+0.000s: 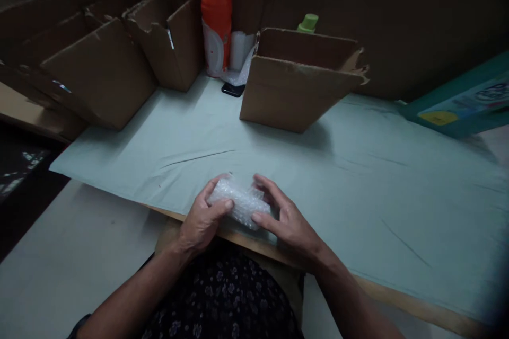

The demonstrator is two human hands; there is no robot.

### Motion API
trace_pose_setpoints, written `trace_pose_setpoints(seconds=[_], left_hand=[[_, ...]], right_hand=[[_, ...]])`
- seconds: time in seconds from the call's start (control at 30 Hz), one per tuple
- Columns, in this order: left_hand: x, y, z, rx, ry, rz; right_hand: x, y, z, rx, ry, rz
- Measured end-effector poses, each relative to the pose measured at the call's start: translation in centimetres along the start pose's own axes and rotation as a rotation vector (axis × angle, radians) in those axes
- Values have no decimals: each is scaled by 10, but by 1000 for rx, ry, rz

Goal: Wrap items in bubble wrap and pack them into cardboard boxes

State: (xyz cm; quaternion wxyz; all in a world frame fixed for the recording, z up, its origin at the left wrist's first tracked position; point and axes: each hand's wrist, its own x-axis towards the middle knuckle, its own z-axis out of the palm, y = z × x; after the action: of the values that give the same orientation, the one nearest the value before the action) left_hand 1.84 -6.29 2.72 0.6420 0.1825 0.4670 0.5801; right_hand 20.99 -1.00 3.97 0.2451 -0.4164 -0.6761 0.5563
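Observation:
A small roll-shaped bundle of clear bubble wrap (240, 201) is held between both hands, just over the table's front edge. My left hand (201, 220) grips its left end, thumb on the near face and fingers behind. At the other end, my right hand (284, 217) has its thumb against the wrap, with the index finger raised behind a loose flap. Whatever the bubble wrap may contain cannot be made out.
Pale green cloth covers the table (191, 137). An open cardboard box (292, 95) stands ahead, with a dark phone-like object (233, 89) and an orange bottle (217, 16) beside it. More cut cardboard boxes (107, 74) stand left; a green box (457, 100) is right.

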Motion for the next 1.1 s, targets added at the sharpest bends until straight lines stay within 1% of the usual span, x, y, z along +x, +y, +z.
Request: trace_pose_setpoints(seconds=[0.07, 0.1, 0.13, 0.17, 0.2, 0.27, 0.33, 0.37, 0.4, 0.43, 0.5, 0.53, 0.57, 0.63, 0.7, 0.73, 0.77, 0.83, 0.9, 0.93, 0.97, 1.0, 1.03, 1.1], left_hand=[[2, -2, -1, 172, -68, 10], [4, 0, -2, 286, -87, 44], [8, 4, 0, 412, -98, 111], [14, 11, 3, 542, -103, 217], [23, 21, 9, 671, -104, 366], [47, 48, 30, 922, -101, 730], [79, 79, 59, 1142, -78, 1081], [98, 94, 74, 1223, -54, 1220], [117, 107, 89, 1289, -25, 1318], [135, 118, 101, 1347, 3, 1376], [165, 128, 115, 1443, 41, 1423], [175, 128, 117, 1484, 44, 1429], [183, 126, 116, 1514, 39, 1436], [189, 115, 106, 1525, 22, 1461], [189, 102, 95, 1457, 19, 1496], [188, 97, 91, 1402, 23, 1509], [188, 92, 89, 1346, 26, 1514], [188, 85, 88, 1239, 39, 1518], [191, 78, 88, 1157, 74, 1522], [193, 74, 88, 1125, 96, 1525], [196, 70, 87, 1100, 110, 1532], [199, 66, 85, 1083, 113, 1539], [203, 62, 82, 1074, 104, 1549], [208, 54, 77, 1072, 71, 1566]], right_hand=[[-3, 6, -8, 179, -117, 113], [-4, 10, -13, 221, -130, 153], [-5, 13, -18, 230, -107, 179], [-7, 17, -23, 219, -66, 195], [-8, 21, -29, 200, -31, 204], [-12, 26, -40, 164, -8, 211], [-16, 27, -50, 120, -64, 217], [-17, 27, -55, 86, -105, 214], [-18, 25, -59, 38, -149, 205], [-19, 22, -63, -19, -196, 188], [-20, 16, -71, -150, -269, 130], [-21, 13, -76, -217, -272, 97], [-21, 10, -82, -278, -260, 68], [-22, 4, -98, -360, -232, 22], [-23, -5, -122, -403, -187, -24], [-23, -12, -138, -428, -138, -60], [-22, -20, -154, -468, -51, -107], [-15, -42, -190, -612, 229, -222], [3, -73, -220, -823, 502, -321], [18, -91, -231, -946, 589, -354], [35, -109, -239, -1066, 627, -374], [55, -126, -243, -1173, 598, -392], [78, -142, -243, -1293, 535, -379], [127, -161, -236, -1506, 406, -210]])
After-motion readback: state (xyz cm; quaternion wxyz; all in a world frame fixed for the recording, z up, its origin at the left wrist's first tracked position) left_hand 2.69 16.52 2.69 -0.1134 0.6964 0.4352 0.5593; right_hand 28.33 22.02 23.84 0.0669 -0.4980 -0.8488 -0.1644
